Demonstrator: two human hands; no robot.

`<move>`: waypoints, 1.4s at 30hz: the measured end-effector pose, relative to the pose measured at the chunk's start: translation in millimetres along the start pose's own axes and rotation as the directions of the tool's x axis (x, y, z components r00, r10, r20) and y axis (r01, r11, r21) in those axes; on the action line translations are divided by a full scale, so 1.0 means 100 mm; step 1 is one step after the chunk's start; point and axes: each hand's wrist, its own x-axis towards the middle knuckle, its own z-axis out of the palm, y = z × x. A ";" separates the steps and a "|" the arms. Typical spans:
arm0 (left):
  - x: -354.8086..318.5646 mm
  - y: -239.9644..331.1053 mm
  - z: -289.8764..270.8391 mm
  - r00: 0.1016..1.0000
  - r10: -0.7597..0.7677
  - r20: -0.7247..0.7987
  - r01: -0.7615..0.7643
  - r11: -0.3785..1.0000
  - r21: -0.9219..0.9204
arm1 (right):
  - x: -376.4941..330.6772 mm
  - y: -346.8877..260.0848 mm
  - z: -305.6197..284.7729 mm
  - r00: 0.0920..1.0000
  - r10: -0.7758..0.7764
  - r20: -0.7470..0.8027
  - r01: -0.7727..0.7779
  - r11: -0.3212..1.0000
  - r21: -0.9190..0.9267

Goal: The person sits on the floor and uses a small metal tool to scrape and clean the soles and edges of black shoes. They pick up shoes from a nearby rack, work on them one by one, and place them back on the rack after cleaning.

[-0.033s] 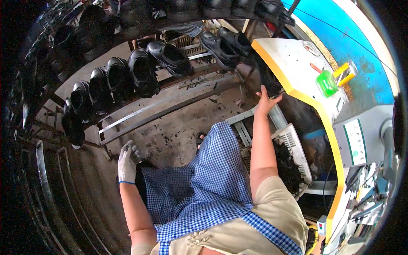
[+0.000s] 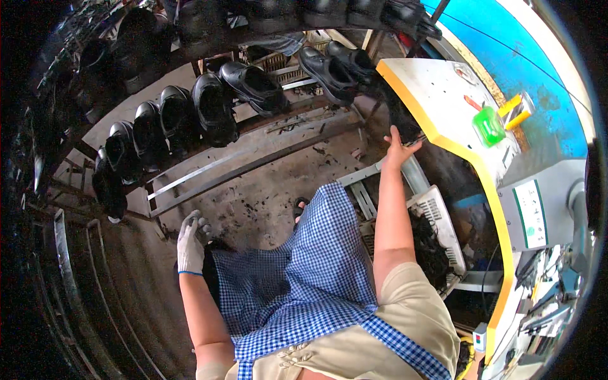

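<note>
My left hand, in a white knit glove with grey fingertips, hangs beside my blue checked apron. Its fingers bend loosely and stand slightly apart, with nothing visible in them. Bare and stretched forward, my right hand is open beside the yellow-edged white table. Thumb and fingers are spread near a dark recess under the table edge; some fingertips are hard to make out. Ahead of me, black shoes sit in a row on a rack, farther from my left hand than its reach shows.
Another row of black shoes runs above the first. On the table lie a green container and a yellow-striped roll. A white crate with black scraps stands below. A grey machine is at right; metal rails are at left.
</note>
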 end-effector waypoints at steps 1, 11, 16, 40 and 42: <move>0.00 0.00 0.00 1.000 -0.012 -0.014 0.013 1.000 0.027 | 0.07 0.02 0.04 1.000 -0.013 0.001 0.013 0.999 -0.029; 0.00 -0.04 0.19 0.998 -0.066 -0.023 0.069 0.982 0.175 | 0.17 -0.05 0.14 0.971 0.239 0.025 -0.238 0.971 -0.024; 0.08 -0.12 0.09 0.993 -0.097 -0.060 0.107 0.975 0.195 | 0.57 0.31 0.69 0.983 0.168 0.077 -0.164 0.985 -0.060; 0.10 -0.20 0.10 0.996 -0.075 -0.040 0.085 0.923 0.374 | 0.67 0.29 1.64 0.753 -0.028 0.657 0.649 0.194 -0.736; 0.16 -0.28 0.00 0.999 -0.029 -0.032 0.041 0.871 0.490 | 0.67 0.18 1.72 0.770 0.181 0.611 0.607 0.087 -0.790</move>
